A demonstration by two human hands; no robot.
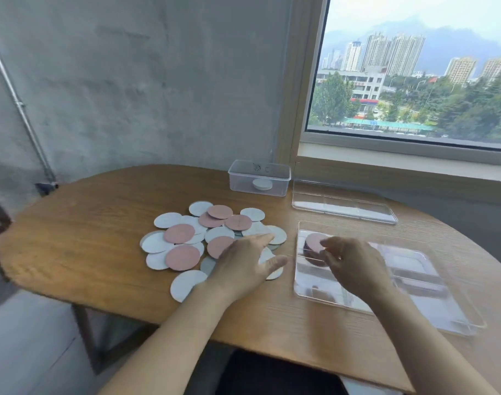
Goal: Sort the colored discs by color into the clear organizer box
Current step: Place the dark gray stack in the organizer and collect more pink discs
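Discs (183,243): thin, light, probably stiff, lying flat and overlapping on the desk (86,223). They are round, so have no long axis, and are best lifted by an overhanging edge. A pink stack (313,242) sits in the left end compartment of the clear box (408,269), with the right hand (349,260) grip curled at it, contact unclear; the left hand (243,263) grip is spread over the loose discs.

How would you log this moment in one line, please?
step: sorting by color | left hand: flat on disc pile | right hand: at pink stack in organizer box
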